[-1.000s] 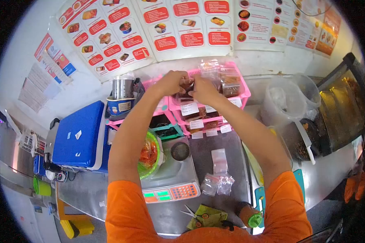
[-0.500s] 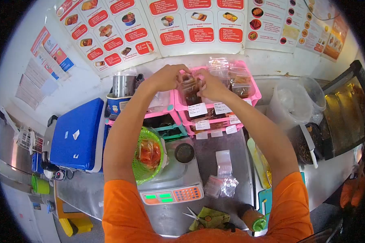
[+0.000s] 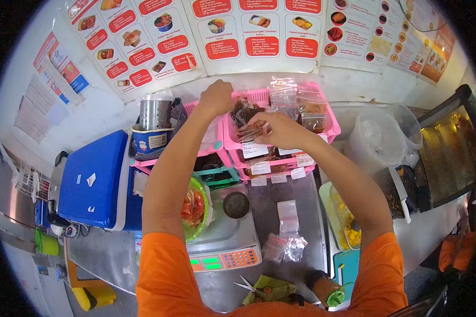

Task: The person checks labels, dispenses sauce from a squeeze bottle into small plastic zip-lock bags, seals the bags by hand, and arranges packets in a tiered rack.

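Observation:
Both arms reach forward to a pink basket [image 3: 333,113] holding several clear plastic packets of dark brown food. My right hand [image 3: 277,128] is closed on the edges of plastic packets [image 3: 250,133] at the basket's front left. By the basket's back left corner is my left hand [image 3: 218,99], its back toward me and its fingers hidden. Beside it, inside the basket, lies a dark-filled packet [image 3: 244,110]. More upright packets [image 3: 312,108] stand at the right side of the basket. White labels [image 3: 255,149] hang on its front.
A digital scale [image 3: 225,232] carries a green basket [image 3: 202,226] of orange-red food and a dark round object [image 3: 236,204]. Empty plastic bags [image 3: 288,216], scissors [image 3: 245,283] and a green-capped bottle [image 3: 328,290] lie nearer me. A blue cooler box [image 3: 92,179] is left; white containers [image 3: 378,132] stand right.
My hands have moved apart: the left went up and left, away from the packet, and the right came lower, onto the packets at the front. The view has shifted slightly.

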The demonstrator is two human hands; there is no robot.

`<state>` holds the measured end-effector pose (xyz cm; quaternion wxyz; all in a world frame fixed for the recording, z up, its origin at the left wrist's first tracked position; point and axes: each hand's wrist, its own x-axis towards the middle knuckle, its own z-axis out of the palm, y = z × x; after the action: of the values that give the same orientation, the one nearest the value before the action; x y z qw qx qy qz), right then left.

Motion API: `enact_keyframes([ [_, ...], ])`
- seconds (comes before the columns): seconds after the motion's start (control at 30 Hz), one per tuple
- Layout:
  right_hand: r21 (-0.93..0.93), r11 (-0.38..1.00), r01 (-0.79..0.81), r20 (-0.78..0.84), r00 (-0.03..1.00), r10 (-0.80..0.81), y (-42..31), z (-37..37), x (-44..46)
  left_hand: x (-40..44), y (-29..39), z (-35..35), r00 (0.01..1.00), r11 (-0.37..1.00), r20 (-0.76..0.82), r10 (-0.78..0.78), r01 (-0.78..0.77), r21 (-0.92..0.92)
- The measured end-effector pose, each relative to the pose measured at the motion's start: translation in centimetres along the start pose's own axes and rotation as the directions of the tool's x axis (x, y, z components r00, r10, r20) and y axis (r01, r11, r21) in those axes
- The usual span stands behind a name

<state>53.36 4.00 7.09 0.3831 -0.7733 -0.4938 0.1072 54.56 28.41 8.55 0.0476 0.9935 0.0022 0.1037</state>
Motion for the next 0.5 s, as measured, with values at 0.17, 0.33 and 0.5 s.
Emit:
enact_keyframes([
  [0.17, -0.022, 1.0, 0.021, 0.003, 1.0, -0.021, -0.3, -0.2, -0.5, -1.8, 4.6, -1.5, 1.0, 0.989, -0.017, -0.004, 0.007, 0.15],
  [0.33, -0.066, 0.997, -0.028, 0.017, 0.999, 0.029, -1.2, -0.3, -0.3, -0.3, 6.0, 1.4, 0.997, 0.97, 0.012, -0.075, 0.07, 0.232],
  [0.5, 0.006, 0.988, -0.151, -0.164, 0.975, 0.15, -0.3, -1.0, 0.6, 0.5, 6.3, -0.1, 0.981, 0.974, 0.061, -0.185, 0.175, 0.142],
])
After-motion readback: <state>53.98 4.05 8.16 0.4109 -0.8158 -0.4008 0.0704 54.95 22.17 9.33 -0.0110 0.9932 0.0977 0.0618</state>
